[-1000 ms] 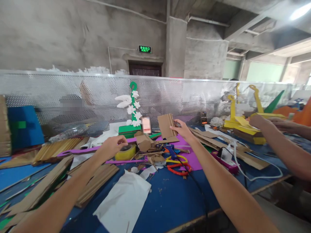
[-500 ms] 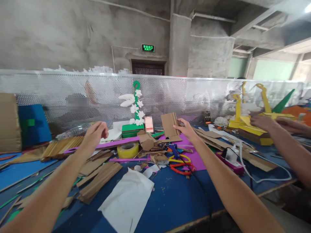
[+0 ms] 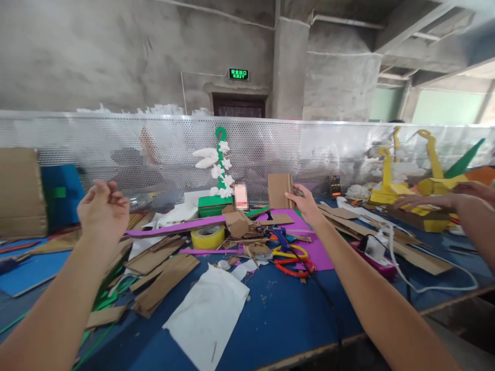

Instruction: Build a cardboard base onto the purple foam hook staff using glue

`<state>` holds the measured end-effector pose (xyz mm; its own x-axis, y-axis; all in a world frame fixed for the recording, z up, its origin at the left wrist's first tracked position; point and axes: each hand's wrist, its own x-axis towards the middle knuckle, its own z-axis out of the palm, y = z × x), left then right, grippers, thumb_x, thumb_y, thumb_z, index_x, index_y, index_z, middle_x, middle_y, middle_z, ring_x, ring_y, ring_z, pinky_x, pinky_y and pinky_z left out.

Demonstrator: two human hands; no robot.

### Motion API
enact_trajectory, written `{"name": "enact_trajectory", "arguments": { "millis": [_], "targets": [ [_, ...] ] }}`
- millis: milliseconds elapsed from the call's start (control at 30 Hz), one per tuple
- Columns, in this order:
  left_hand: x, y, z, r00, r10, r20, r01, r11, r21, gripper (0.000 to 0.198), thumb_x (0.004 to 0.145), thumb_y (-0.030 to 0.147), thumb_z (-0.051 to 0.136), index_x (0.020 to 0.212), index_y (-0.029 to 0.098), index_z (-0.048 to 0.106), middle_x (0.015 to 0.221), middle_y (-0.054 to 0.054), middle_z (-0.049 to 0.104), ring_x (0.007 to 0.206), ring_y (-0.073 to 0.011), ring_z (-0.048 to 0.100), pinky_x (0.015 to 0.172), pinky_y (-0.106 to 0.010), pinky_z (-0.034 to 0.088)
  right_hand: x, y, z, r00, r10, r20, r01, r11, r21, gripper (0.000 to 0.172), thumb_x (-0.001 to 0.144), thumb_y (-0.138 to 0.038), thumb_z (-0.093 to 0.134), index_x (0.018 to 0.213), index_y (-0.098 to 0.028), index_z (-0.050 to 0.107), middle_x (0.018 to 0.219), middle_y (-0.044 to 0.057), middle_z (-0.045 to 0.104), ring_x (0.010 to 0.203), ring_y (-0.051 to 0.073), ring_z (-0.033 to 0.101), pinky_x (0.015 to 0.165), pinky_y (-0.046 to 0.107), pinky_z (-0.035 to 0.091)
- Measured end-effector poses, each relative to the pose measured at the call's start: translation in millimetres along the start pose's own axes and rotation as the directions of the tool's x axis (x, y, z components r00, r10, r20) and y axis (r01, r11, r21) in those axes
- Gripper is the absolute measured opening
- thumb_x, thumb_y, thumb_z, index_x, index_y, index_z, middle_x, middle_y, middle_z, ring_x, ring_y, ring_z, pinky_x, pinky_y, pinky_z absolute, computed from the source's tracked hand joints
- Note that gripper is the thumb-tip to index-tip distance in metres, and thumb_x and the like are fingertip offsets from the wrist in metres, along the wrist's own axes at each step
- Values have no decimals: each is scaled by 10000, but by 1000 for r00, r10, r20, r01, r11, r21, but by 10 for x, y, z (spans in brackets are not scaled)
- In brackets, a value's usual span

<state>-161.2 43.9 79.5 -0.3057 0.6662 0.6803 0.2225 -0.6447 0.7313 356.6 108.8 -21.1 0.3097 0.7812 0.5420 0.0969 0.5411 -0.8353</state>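
My right hand [image 3: 305,203] grips a flat brown cardboard piece [image 3: 279,190] by its right edge, holding it up above the cluttered table. Something small and dark shows between those fingers, too little to name. Off to the left, my left hand [image 3: 104,211] is raised with its fingers loosely curled and partly apart, and I see nothing in it. Between the hands stands a green hooked stand [image 3: 221,170] with white flowers on a green box base. A roll of yellow tape [image 3: 208,237] and a long purple strip [image 3: 178,225] lie in front of it.
Red and yellow-handled scissors [image 3: 294,260], cardboard strips [image 3: 166,283] and a white sheet [image 3: 209,314] lie on the blue table. A magenta power strip [image 3: 373,260] with cables is at right. A co-worker's hands [image 3: 429,201] are beside yellow pieces [image 3: 386,180]. A perforated metal screen [image 3: 263,149] stands behind.
My left hand has moved left, and its fingers have loosened. The cardboard piece in my right hand is now more upright. The view has shifted slightly.
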Motion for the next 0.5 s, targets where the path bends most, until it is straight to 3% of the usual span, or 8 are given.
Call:
{"name": "enact_trajectory", "arguments": {
  "millis": [100,200,233,333,400,500],
  "targets": [
    [-35,16,-68,997,11,-73,-27,973,-230,389,716,373,846,750,199,499,771,47,648,597,-78,471,565,-234,388,-24,4,13,1000,-4,20,4,1000,8,456,647,-429,838,1012,-227,655,980,52,731,923,259,695,851,418,578],
    [-95,40,-83,974,-53,218,59,998,-21,291,714,386,840,798,163,673,817,-38,735,636,-116,564,600,-263,482,-54,7,31,999,-6,47,5,1000,11,464,648,-426,848,1022,-225,661,1000,52,733,942,262,692,858,417,569],
    [-118,49,-78,932,-90,351,53,992,113,293,730,414,822,803,156,706,805,-59,744,652,-140,592,606,-276,499,-61,11,37,998,-4,55,3,1000,11,470,650,-424,850,1032,-224,662,1003,54,734,942,263,691,852,416,567],
    [-198,69,-26,717,-228,659,-128,886,445,286,765,464,767,727,185,722,713,-47,731,667,-175,627,604,-266,493,-66,35,51,998,3,60,-3,1000,-1,482,643,-409,859,1044,-222,669,1007,61,732,927,260,687,823,400,562],
    [-248,62,33,616,-297,729,-216,827,519,343,792,482,721,609,198,663,591,-17,673,570,-155,584,561,-247,451,-60,54,55,998,14,57,-13,1000,-13,492,630,-403,866,1043,-217,674,986,61,729,901,256,682,794,388,559],
    [-290,-31,112,488,-403,774,-286,764,578,583,931,568,494,484,203,573,454,-19,567,467,-146,531,564,-260,449,-58,66,48,998,14,61,-12,999,-35,502,627,-406,868,1047,-209,676,964,59,728,885,251,678,776,379,557]
  ]
}}
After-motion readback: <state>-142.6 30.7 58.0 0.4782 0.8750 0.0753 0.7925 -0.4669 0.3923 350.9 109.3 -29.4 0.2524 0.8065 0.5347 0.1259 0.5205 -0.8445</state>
